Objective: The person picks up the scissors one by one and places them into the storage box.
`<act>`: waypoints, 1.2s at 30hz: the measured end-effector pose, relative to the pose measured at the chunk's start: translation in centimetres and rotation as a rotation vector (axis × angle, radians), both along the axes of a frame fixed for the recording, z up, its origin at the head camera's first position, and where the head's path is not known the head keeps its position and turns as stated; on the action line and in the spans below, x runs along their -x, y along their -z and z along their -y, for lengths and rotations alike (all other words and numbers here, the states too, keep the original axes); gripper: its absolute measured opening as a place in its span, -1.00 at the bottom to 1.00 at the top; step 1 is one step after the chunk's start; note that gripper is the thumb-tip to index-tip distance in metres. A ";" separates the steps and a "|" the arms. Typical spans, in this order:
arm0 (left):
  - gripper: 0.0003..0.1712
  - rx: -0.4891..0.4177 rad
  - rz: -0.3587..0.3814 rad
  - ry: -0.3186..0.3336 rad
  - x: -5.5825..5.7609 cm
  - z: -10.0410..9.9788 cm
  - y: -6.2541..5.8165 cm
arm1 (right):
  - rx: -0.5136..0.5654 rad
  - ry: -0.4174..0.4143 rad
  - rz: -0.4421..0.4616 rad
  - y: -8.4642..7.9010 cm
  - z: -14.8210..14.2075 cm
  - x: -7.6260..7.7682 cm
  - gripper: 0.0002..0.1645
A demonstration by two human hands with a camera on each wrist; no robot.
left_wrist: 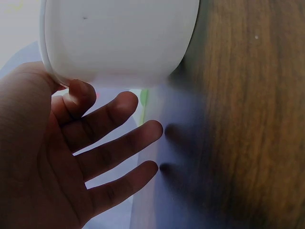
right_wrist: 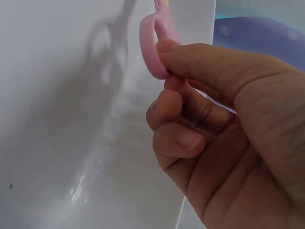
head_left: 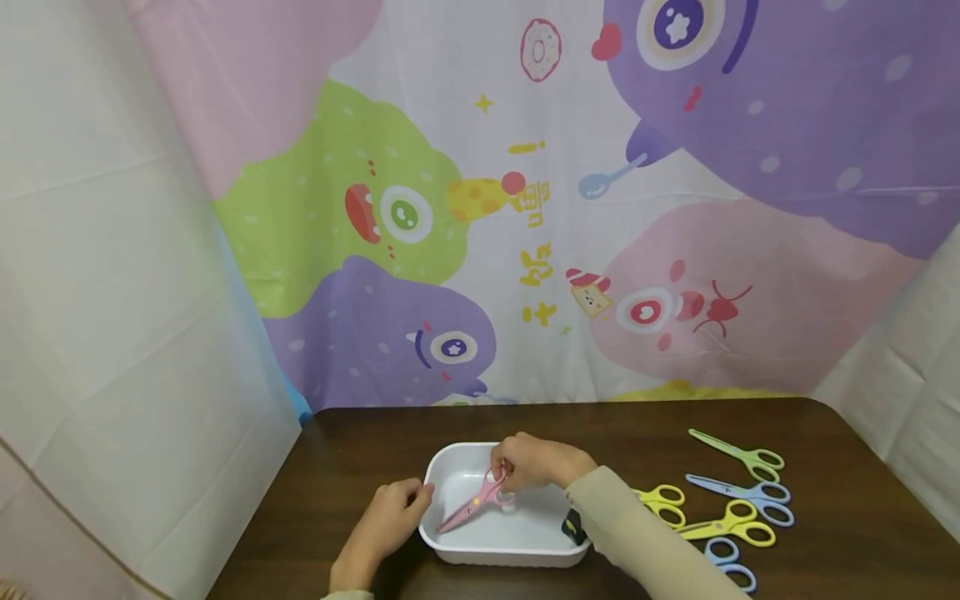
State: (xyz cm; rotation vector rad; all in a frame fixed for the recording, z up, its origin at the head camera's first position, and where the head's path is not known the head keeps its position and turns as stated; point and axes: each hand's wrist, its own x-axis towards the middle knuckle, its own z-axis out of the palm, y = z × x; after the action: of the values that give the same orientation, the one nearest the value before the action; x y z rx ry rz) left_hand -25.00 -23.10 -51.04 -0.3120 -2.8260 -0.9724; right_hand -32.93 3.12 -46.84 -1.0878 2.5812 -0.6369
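A white tray (head_left: 517, 557) stands on the dark wooden table. Over it, my right hand (head_left: 532, 462) pinches a handle loop of pink scissors (head_left: 474, 507) between thumb and fingers. The blades point down to the left inside the tray. Up close in the right wrist view, the pink handle (right_wrist: 151, 50) sits at the fingertips. My left hand (head_left: 390, 515) is at the tray's left side. In the left wrist view its thumb and index finger pinch the tray's rim (left_wrist: 50, 71), while the other fingers stretch out below.
Right of the tray lie several scissors: green scissors (head_left: 750, 458), blue scissors (head_left: 765, 498), yellow scissors (head_left: 731, 525), others partly hidden by the right sleeve (head_left: 637, 533). A small black object (head_left: 573, 527) is at the tray's right end. A patterned curtain (head_left: 540, 358) hangs behind the table.
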 end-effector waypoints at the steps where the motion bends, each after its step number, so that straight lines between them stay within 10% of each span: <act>1: -0.59 0.000 0.000 -0.001 0.0 0.0 0.0 | 0.007 -0.013 -0.005 0.0 0.0 0.0 -0.82; 36: -0.56 0.035 -0.015 0.012 0.1 0.1 0.1 | -0.055 -0.017 -0.076 2.1 0.1 -0.2 -0.82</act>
State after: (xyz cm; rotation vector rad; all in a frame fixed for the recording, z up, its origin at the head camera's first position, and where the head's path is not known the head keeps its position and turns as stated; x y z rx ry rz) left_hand -25.15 -23.18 -51.10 -0.3395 -2.8339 -0.9202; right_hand -32.70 3.00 -48.98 -1.1361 2.6338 -0.5267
